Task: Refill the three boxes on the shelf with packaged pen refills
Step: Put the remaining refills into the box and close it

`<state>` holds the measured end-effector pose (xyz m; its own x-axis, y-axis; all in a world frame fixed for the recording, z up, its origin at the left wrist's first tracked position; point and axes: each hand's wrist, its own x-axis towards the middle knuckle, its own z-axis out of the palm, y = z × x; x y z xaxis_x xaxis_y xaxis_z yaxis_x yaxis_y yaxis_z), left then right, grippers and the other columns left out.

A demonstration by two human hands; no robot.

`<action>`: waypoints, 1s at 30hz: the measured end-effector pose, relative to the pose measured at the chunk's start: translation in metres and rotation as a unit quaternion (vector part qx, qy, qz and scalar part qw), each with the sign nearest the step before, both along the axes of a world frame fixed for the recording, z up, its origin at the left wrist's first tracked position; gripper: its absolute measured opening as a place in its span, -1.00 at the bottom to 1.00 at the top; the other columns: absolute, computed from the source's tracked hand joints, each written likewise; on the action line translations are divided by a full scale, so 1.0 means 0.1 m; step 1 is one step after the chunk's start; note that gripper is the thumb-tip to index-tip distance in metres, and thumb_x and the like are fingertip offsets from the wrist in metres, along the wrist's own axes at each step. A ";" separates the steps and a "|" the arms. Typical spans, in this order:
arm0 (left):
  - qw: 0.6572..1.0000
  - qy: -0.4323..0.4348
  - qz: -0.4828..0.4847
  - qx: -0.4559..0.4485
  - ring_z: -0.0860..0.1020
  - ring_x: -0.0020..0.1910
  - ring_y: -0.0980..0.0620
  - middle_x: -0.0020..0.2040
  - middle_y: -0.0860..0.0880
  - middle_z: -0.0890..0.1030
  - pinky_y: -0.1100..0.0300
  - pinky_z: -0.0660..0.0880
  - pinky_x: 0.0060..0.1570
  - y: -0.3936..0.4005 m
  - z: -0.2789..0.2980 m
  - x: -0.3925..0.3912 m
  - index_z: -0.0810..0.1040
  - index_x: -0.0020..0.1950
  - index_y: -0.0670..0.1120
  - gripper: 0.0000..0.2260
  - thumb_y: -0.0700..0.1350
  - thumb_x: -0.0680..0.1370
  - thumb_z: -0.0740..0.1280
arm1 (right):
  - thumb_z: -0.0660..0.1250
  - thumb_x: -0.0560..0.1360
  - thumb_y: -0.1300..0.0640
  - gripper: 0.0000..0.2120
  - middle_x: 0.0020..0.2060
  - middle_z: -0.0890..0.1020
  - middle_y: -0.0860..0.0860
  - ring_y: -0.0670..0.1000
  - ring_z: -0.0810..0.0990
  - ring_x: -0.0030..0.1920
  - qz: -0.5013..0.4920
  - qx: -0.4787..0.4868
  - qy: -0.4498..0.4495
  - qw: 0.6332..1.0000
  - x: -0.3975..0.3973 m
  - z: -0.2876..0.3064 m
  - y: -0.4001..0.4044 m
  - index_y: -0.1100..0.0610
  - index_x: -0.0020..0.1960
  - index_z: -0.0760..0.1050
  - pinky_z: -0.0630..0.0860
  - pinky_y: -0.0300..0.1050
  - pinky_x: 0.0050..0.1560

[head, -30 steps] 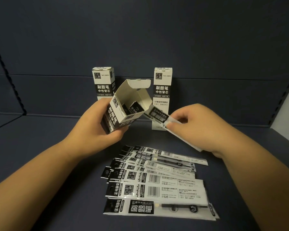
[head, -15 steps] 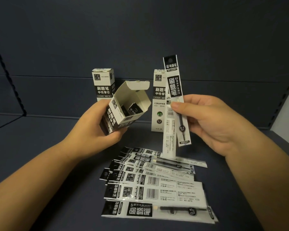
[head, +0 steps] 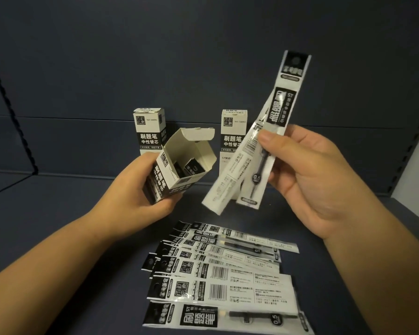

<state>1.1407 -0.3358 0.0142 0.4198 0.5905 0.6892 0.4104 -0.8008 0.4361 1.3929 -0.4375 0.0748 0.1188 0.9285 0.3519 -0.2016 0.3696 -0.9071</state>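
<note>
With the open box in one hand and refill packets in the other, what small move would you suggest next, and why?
Probably lower the two refill packets pinched by the right hand bottom-first into the open box, since the left hand holds it tilted toward them, flap up, with room inside.

Right box (head: 233,131) at shelf back: lower front hidden behind two refill packets (head: 259,151) in right hand (head: 310,180). Left box (head: 148,131): base hidden behind open box (head: 179,165) and left hand (head: 140,189). Open box contents dark, perhaps packet tops. Upper packet print blurred. Nearest loose packet (head: 228,317) cut by bottom edge. Forearms cut by frame.
</note>
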 end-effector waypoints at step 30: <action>0.998 0.054 -0.015 0.027 0.56 0.14 0.08 0.12 0.17 0.55 0.21 0.51 0.03 -0.01 -0.01 0.03 0.48 0.30 0.06 -0.53 0.10 0.41 0.43 | 0.50 0.48 -0.01 -0.80 -0.06 0.74 -0.18 -0.21 0.69 -0.02 -0.088 0.032 -0.182 0.979 -0.31 -0.23 0.01 -0.02 0.08 0.66 0.59 -0.19 0.03</action>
<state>1.1438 -0.3365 0.0129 0.5096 0.5406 0.6694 0.4289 -0.8340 0.3471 1.3616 -0.4368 0.0521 0.1304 0.8793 0.4581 0.2035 0.4285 -0.8803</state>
